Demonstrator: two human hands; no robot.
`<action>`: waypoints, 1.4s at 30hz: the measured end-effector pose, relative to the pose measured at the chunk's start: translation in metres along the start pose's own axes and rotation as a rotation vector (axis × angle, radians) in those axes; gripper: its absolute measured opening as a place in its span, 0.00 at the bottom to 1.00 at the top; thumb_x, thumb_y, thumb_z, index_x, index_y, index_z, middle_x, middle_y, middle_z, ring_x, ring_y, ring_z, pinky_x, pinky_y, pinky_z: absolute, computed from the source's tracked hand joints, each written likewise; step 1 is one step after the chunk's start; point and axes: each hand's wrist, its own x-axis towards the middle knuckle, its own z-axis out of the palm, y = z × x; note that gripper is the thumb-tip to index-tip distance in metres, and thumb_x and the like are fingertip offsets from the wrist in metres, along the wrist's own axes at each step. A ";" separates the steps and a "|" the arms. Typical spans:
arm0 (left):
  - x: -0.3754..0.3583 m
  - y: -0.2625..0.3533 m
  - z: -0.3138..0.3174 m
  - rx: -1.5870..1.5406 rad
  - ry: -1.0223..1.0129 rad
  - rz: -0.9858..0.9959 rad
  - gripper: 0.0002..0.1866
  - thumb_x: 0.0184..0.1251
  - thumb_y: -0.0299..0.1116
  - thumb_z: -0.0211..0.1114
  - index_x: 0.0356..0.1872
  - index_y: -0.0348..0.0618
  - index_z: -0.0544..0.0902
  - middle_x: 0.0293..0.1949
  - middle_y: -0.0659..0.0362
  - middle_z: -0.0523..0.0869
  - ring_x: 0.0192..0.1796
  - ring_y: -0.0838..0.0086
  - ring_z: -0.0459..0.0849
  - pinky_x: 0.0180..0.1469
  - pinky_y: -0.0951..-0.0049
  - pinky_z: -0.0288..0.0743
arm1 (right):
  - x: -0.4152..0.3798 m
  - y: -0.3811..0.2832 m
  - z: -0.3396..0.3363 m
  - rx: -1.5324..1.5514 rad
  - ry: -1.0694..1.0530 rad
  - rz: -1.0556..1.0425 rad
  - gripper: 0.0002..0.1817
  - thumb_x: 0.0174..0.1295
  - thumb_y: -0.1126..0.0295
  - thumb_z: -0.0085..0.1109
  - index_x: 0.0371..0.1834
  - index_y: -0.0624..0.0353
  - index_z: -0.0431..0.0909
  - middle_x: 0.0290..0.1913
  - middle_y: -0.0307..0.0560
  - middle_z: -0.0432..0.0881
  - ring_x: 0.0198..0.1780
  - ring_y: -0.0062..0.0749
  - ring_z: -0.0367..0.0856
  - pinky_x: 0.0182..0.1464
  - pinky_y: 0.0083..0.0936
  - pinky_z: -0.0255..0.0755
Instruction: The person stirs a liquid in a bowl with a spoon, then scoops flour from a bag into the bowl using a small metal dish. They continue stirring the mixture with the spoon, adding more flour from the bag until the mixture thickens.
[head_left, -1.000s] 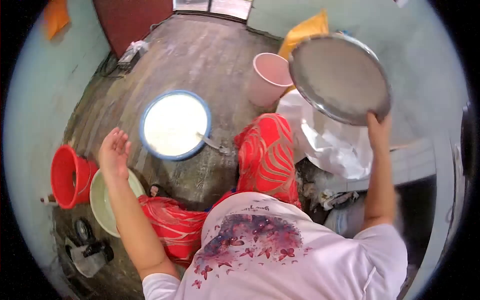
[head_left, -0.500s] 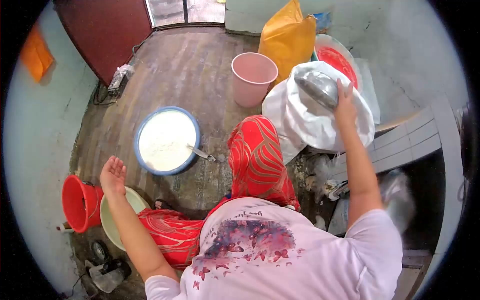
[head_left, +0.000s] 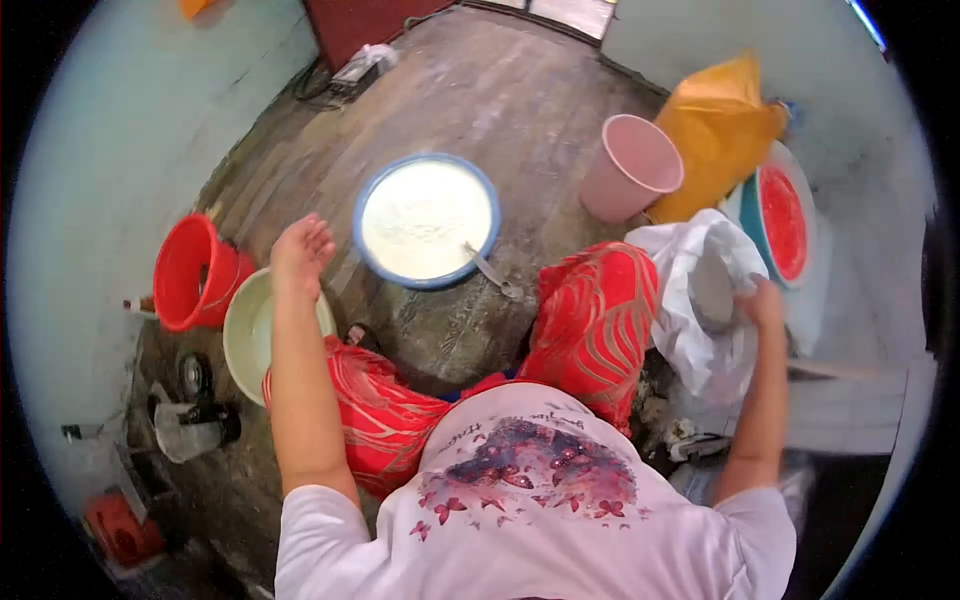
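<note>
My left hand [head_left: 302, 252] is raised with nothing in it, fingers spread, between the pale green basin [head_left: 240, 330] and the blue-rimmed basin [head_left: 362, 245]. That blue-rimmed basin is full of white powder, and a metal spoon [head_left: 490, 268] leans over its rim. At the right, my right hand [head_left: 762, 302] grips the edge of a grey metal bowl [head_left: 712, 290], which sits in the mouth of a white sack [head_left: 715, 365]. The fingers are partly hidden and slightly blurred. What the sack holds does not show.
A pink bucket [head_left: 630, 170] and a yellow sack [head_left: 725, 130] stand beyond the white sack. Behind them is a teal basin with something red [head_left: 782, 225] in it. At the left are a red bucket [head_left: 190, 275] and a clear container [head_left: 188, 435] on the floor.
My view has turned, so the room sits differently. The metal bowl has gone lower into the white sack with my right hand. My left hand stays raised and free.
</note>
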 end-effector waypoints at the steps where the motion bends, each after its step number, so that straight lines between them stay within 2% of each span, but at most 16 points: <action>1: -0.001 0.000 0.000 -0.007 0.024 0.003 0.15 0.57 0.33 0.56 0.44 0.38 0.74 0.38 0.59 0.77 0.40 0.73 0.76 0.38 0.75 0.72 | -0.004 -0.021 -0.026 0.054 0.134 0.048 0.27 0.49 0.62 0.59 0.55 0.55 0.68 0.54 0.61 0.68 0.47 0.50 0.75 0.49 0.35 0.68; 2: -0.001 0.000 0.000 -0.005 0.018 0.015 0.15 0.56 0.33 0.57 0.44 0.38 0.74 0.37 0.59 0.77 0.40 0.73 0.76 0.38 0.75 0.72 | -0.009 -0.046 -0.051 0.108 0.267 0.099 0.22 0.51 0.63 0.58 0.51 0.55 0.71 0.50 0.55 0.74 0.44 0.46 0.77 0.47 0.33 0.70; 4: 0.001 -0.004 -0.001 -0.010 0.029 0.020 0.15 0.55 0.33 0.57 0.44 0.39 0.74 0.37 0.59 0.77 0.40 0.73 0.76 0.38 0.75 0.72 | -0.025 -0.115 -0.095 0.420 0.582 -0.175 0.15 0.55 0.68 0.54 0.46 0.56 0.74 0.40 0.47 0.80 0.40 0.39 0.79 0.42 0.27 0.72; 6: 0.001 -0.006 0.000 0.018 0.020 0.036 0.15 0.55 0.32 0.57 0.44 0.38 0.74 0.37 0.58 0.77 0.40 0.73 0.76 0.39 0.74 0.72 | -0.030 -0.176 -0.110 0.788 0.299 -0.319 0.13 0.55 0.71 0.54 0.45 0.57 0.75 0.40 0.48 0.79 0.38 0.36 0.79 0.40 0.23 0.72; 8: -0.008 -0.003 0.008 0.022 0.017 0.051 0.15 0.54 0.32 0.57 0.43 0.38 0.74 0.37 0.58 0.77 0.39 0.73 0.76 0.40 0.74 0.72 | -0.040 -0.245 -0.112 0.803 -0.036 -0.576 0.13 0.55 0.70 0.54 0.44 0.58 0.75 0.40 0.50 0.79 0.39 0.38 0.79 0.41 0.25 0.71; 11: -0.007 -0.004 0.010 0.036 -0.012 0.083 0.14 0.55 0.31 0.57 0.43 0.38 0.74 0.36 0.59 0.78 0.37 0.74 0.77 0.38 0.74 0.72 | -0.036 -0.342 -0.051 0.403 -0.349 -0.860 0.25 0.51 0.52 0.55 0.48 0.57 0.73 0.48 0.53 0.75 0.49 0.45 0.74 0.49 0.38 0.68; 14: -0.006 -0.002 0.011 0.014 -0.012 0.046 0.14 0.54 0.30 0.57 0.43 0.37 0.75 0.36 0.59 0.78 0.36 0.74 0.77 0.38 0.75 0.73 | -0.042 -0.413 0.012 0.032 -0.515 -0.905 0.30 0.52 0.56 0.55 0.58 0.55 0.63 0.52 0.54 0.72 0.50 0.45 0.74 0.49 0.38 0.69; 16: -0.003 -0.003 0.010 0.006 -0.009 0.054 0.14 0.54 0.30 0.57 0.42 0.37 0.75 0.35 0.59 0.78 0.37 0.74 0.77 0.38 0.76 0.73 | -0.050 -0.435 0.047 -0.069 -0.451 -0.724 0.34 0.54 0.62 0.53 0.64 0.54 0.52 0.55 0.56 0.68 0.51 0.44 0.73 0.49 0.39 0.69; 20: -0.010 0.000 0.014 0.017 0.001 0.066 0.13 0.54 0.31 0.58 0.41 0.39 0.75 0.35 0.60 0.78 0.38 0.75 0.77 0.39 0.76 0.72 | -0.031 -0.450 0.091 -0.035 -0.514 -0.667 0.33 0.55 0.65 0.49 0.65 0.54 0.48 0.49 0.60 0.72 0.49 0.45 0.74 0.48 0.40 0.69; 23: -0.012 0.002 0.014 0.018 -0.021 0.077 0.15 0.53 0.31 0.57 0.42 0.38 0.76 0.34 0.61 0.78 0.39 0.76 0.75 0.41 0.75 0.69 | -0.007 -0.449 0.103 0.144 -0.548 -0.658 0.22 0.59 0.66 0.42 0.57 0.60 0.62 0.40 0.59 0.77 0.45 0.51 0.75 0.46 0.41 0.69; 32: -0.028 -0.022 0.036 0.068 -0.131 0.121 0.15 0.52 0.32 0.58 0.42 0.36 0.76 0.36 0.59 0.79 0.39 0.76 0.75 0.40 0.77 0.69 | -0.004 -0.455 0.059 -0.055 -0.624 -0.950 0.18 0.59 0.66 0.43 0.53 0.52 0.68 0.39 0.57 0.77 0.44 0.49 0.76 0.44 0.40 0.69; 36: -0.025 -0.072 0.054 0.543 -0.239 0.362 0.16 0.53 0.32 0.55 0.42 0.34 0.75 0.35 0.51 0.80 0.38 0.64 0.79 0.42 0.68 0.71 | -0.024 -0.480 0.103 0.148 -0.482 -0.899 0.18 0.58 0.64 0.44 0.52 0.51 0.71 0.42 0.55 0.77 0.45 0.47 0.76 0.46 0.38 0.69; 38: -0.042 -0.060 0.064 0.905 -0.442 0.269 0.14 0.53 0.31 0.54 0.40 0.37 0.76 0.37 0.46 0.79 0.39 0.55 0.78 0.45 0.64 0.70 | 0.002 -0.477 0.146 0.495 -0.618 -0.802 0.18 0.58 0.64 0.46 0.49 0.58 0.71 0.44 0.52 0.78 0.45 0.43 0.76 0.47 0.36 0.68; 39: -0.045 -0.077 0.065 0.894 -0.464 0.473 0.12 0.52 0.33 0.55 0.37 0.37 0.76 0.37 0.44 0.77 0.41 0.50 0.76 0.45 0.61 0.70 | 0.013 -0.481 0.146 0.771 -0.860 -0.616 0.16 0.57 0.65 0.48 0.46 0.61 0.72 0.38 0.50 0.79 0.40 0.38 0.77 0.42 0.33 0.69; 40: -0.055 -0.076 0.067 0.951 -0.466 0.443 0.12 0.53 0.35 0.56 0.35 0.37 0.76 0.35 0.46 0.76 0.42 0.53 0.75 0.45 0.59 0.70 | 0.012 -0.490 0.129 1.037 -1.092 -0.403 0.15 0.57 0.66 0.49 0.43 0.65 0.73 0.32 0.48 0.80 0.35 0.33 0.77 0.37 0.29 0.70; 42: -0.062 -0.078 0.067 1.065 -0.576 0.456 0.12 0.53 0.35 0.57 0.32 0.36 0.76 0.34 0.48 0.76 0.42 0.54 0.75 0.45 0.57 0.69 | 0.007 -0.486 0.070 0.770 -0.921 -0.503 0.15 0.57 0.68 0.49 0.44 0.65 0.74 0.26 0.48 0.79 0.29 0.32 0.76 0.33 0.29 0.70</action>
